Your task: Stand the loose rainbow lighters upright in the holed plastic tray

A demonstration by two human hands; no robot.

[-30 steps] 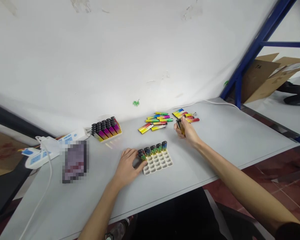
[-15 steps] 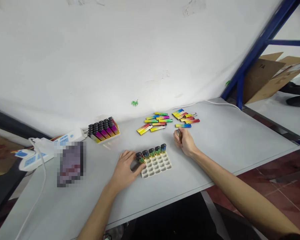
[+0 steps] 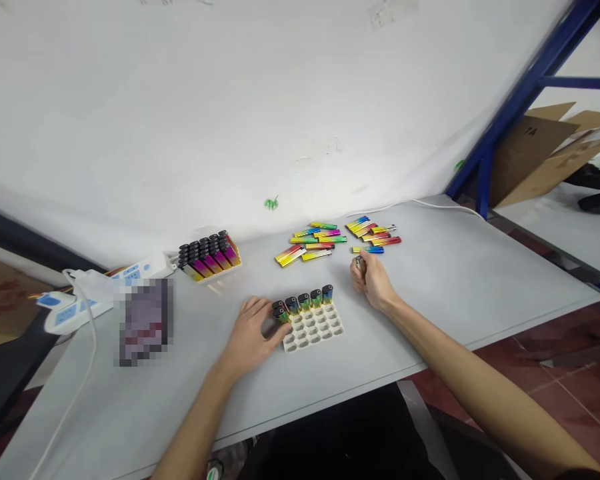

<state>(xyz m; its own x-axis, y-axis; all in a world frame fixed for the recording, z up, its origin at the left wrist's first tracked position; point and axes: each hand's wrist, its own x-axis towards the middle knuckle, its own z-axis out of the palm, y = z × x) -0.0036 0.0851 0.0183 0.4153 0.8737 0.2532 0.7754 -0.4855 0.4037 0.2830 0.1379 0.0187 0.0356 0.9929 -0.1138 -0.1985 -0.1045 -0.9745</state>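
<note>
A white tray (image 3: pixel 314 335) with rows of slots lies before me on the grey table. Several lighters (image 3: pixel 304 302) stand upright along its back row, and one more is in front at the left. My left hand (image 3: pixel 250 337) is curled around the tray's left end, thumb against the front lighter there. To the right of the tray, my right hand (image 3: pixel 371 281) is closed around a lighter (image 3: pixel 359 262); its metal top shows above the fingers and the rest is hidden. Just beyond that hand lies a yellow and blue lighter (image 3: pixel 368 250).
Loose colourful lighters (image 3: pixel 310 243) lie near the wall, with a second group (image 3: pixel 375 230) to their right. A filled rack of black-topped lighters (image 3: pixel 210 257) stands at the back left. Beside it are a power strip (image 3: pixel 140 271), a white cable (image 3: pixel 91 353) and a blurred dark object (image 3: pixel 145 323).
The view has shifted slightly. My left hand stays at the tray, and my right hand keeps its hold on the lighter with barely any movement.
</note>
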